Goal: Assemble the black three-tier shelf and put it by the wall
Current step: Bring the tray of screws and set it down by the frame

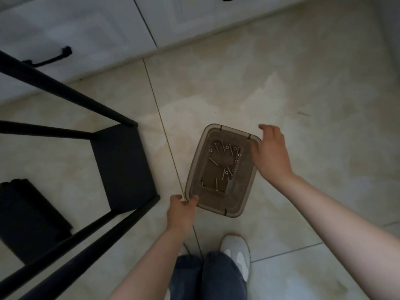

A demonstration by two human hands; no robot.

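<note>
A brown see-through plastic tray (195,163) lies on the tiled floor and holds several screws (225,161) and washers. My left hand (180,213) pinches the tray's near left corner. At the tray's far right edge is my right hand (271,152), fingers relaxed and spread; I cannot tell if it touches the rim. The partly built black shelf frame (123,167) lies to the left, one black panel fixed between its black poles (65,92). A loose black shelf panel (28,215) lies on the floor at the lower left.
White cabinet doors (86,29) with a black handle (48,59) run along the back. My legs in jeans and a white shoe (236,250) stand at the bottom. Pale floor tiles (303,94) stretch to the right.
</note>
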